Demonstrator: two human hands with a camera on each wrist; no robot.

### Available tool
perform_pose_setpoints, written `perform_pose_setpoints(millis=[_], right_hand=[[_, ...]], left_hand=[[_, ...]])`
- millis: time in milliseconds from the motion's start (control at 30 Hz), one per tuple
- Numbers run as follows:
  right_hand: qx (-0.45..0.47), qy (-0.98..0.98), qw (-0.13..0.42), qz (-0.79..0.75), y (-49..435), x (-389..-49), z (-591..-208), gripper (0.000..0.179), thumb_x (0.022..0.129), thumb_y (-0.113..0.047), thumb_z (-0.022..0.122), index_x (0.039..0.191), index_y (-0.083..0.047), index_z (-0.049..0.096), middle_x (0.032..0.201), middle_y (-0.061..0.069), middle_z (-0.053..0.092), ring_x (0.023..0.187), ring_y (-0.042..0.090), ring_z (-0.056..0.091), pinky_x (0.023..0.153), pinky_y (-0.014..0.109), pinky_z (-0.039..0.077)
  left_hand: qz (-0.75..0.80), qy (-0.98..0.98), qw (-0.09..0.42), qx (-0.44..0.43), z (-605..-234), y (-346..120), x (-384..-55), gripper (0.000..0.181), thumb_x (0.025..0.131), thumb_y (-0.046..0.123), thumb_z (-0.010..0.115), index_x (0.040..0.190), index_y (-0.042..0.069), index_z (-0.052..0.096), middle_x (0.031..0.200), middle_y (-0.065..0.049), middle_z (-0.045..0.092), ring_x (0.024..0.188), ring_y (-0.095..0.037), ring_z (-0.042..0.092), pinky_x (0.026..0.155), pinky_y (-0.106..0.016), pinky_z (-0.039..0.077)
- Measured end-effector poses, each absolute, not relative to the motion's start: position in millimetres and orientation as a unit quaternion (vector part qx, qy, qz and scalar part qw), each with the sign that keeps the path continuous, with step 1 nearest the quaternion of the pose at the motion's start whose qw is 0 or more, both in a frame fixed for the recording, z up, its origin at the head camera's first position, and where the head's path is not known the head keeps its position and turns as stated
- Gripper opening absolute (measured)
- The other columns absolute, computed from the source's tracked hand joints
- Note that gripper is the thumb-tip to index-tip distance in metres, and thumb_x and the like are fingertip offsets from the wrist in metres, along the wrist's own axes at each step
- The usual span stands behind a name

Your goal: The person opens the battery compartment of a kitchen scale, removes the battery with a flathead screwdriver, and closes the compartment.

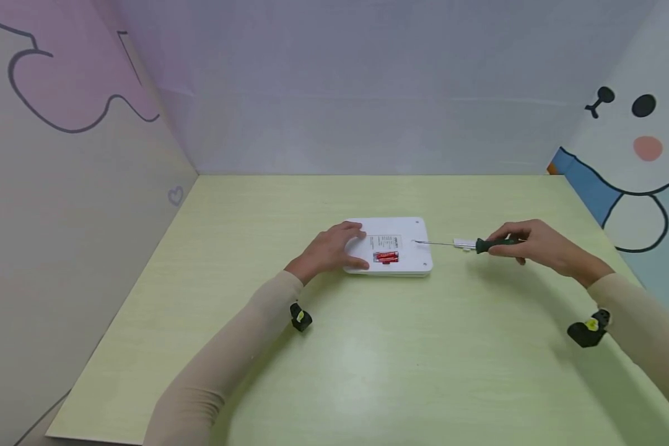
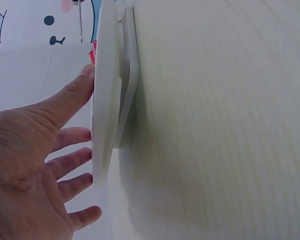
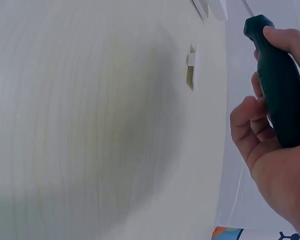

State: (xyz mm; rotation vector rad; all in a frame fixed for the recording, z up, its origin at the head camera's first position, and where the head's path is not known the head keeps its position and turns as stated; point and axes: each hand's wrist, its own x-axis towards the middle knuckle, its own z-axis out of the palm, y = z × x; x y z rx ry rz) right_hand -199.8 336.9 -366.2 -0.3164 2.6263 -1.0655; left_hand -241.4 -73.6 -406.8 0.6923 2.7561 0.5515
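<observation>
White battery-powered device [image 1: 407,249] on table [image 1: 368,359], battery side up, red batteries [image 1: 386,256] exposed. Left hand [image 1: 330,248]: fingers spread, touching device's left side, not clenched. Right hand [image 1: 542,249]: grips green-handled screwdriver [image 1: 493,245], shaft shallow, tip seemingly off surface. We advise raising handle upright, seating tip squarely, pressing while turning.

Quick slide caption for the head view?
Left hand rests on a white device showing red batteries; right hand holds a dark-handled screwdriver extending over it.
</observation>
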Motion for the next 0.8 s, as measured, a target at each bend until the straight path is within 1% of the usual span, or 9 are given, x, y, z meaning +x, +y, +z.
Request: perform_pose_setpoints(millis=[167, 267, 367, 467, 500, 567, 700, 800], right_hand=[[-0.036, 0.935, 0.095, -0.341, 356.5, -199.0, -369.0, 0.046, 0.09, -0.04, 0.07, 0.12, -0.005, 0.067, 0.096, -0.003, 0.061, 0.08, 0.022, 0.053, 0.065, 0.032, 0.045], [0.0, 0.942, 0.066, -0.33, 367.6, -199.2, -373.9, 0.055, 0.088, -0.047, 0.069, 0.122, -0.005, 0.066, 0.101, -0.005, 0.059, 0.082, 0.02, 0.055, 0.065, 0.032, 0.045], [0.033, 0.949, 0.038, -0.311, 376.0, -199.1, -378.5, 0.061, 0.088, -0.053, 0.066, 0.122, -0.002, 0.064, 0.11, 0.007, 0.059, 0.088, 0.023, 0.053, 0.065, 0.032, 0.043], [0.064, 0.954, 0.024, -0.293, 383.1, -198.3, -383.5, 0.065, 0.09, -0.055, 0.061, 0.123, 0.002, 0.061, 0.121, 0.024, 0.056, 0.097, 0.032, 0.053, 0.067, 0.034, 0.042], [0.074, 0.955, 0.02, -0.286, 385.5, -198.2, -385.5, 0.066, 0.091, -0.055, 0.06, 0.122, 0.002, 0.06, 0.122, 0.027, 0.056, 0.098, 0.034, 0.053, 0.067, 0.034, 0.042], [0.093, 0.957, 0.018, -0.275, 390.0, -197.4, -389.5, 0.066, 0.091, -0.055, 0.058, 0.122, 0.003, 0.059, 0.123, 0.03, 0.056, 0.098, 0.036, 0.053, 0.066, 0.033, 0.042], [0.11, 0.961, 0.009, -0.254, 396.5, -196.7, -397.6, 0.063, 0.092, -0.053, 0.058, 0.12, 0.003, 0.061, 0.118, 0.03, 0.06, 0.089, 0.032, 0.057, 0.063, 0.031, 0.043], [0.115, 0.961, 0.01, -0.252, 398.1, -196.2, -401.8, 0.063, 0.092, -0.053, 0.058, 0.121, 0.003, 0.06, 0.117, 0.031, 0.06, 0.089, 0.035, 0.059, 0.062, 0.031, 0.043]], left_hand=[[0.19, 0.945, 0.125, 0.236, -406.3, -74.2, -241.3, 0.078, 0.079, 0.05, 0.078, 0.144, 0.019, 0.05, 0.158, 0.002, 0.034, 0.147, -0.022, 0.03, 0.116, -0.047, 0.03], [0.191, 0.944, 0.127, 0.237, -406.3, -74.3, -241.3, 0.078, 0.079, 0.05, 0.078, 0.144, 0.018, 0.049, 0.158, 0.002, 0.034, 0.147, -0.022, 0.029, 0.117, -0.048, 0.03], [0.191, 0.944, 0.128, 0.237, -406.4, -74.2, -241.3, 0.078, 0.079, 0.05, 0.077, 0.145, 0.018, 0.049, 0.158, 0.002, 0.034, 0.147, -0.022, 0.029, 0.117, -0.048, 0.03], [0.189, 0.944, 0.127, 0.238, -406.3, -74.1, -241.2, 0.078, 0.079, 0.05, 0.077, 0.145, 0.018, 0.049, 0.158, 0.001, 0.035, 0.147, -0.022, 0.029, 0.117, -0.048, 0.029], [0.188, 0.944, 0.127, 0.238, -406.1, -74.1, -241.2, 0.079, 0.079, 0.051, 0.077, 0.145, 0.018, 0.049, 0.158, 0.001, 0.035, 0.147, -0.022, 0.029, 0.117, -0.049, 0.029], [0.188, 0.944, 0.127, 0.24, -406.0, -74.0, -241.3, 0.078, 0.079, 0.051, 0.077, 0.145, 0.018, 0.049, 0.158, 0.001, 0.035, 0.147, -0.022, 0.029, 0.117, -0.049, 0.029], [0.187, 0.944, 0.127, 0.242, -406.4, -74.2, -241.7, 0.079, 0.079, 0.051, 0.077, 0.145, 0.018, 0.049, 0.158, 0.0, 0.034, 0.148, -0.023, 0.028, 0.117, -0.05, 0.028], [0.187, 0.944, 0.126, 0.241, -406.6, -74.4, -241.8, 0.078, 0.079, 0.051, 0.077, 0.145, 0.018, 0.049, 0.158, 0.001, 0.034, 0.148, -0.022, 0.028, 0.117, -0.049, 0.028]])
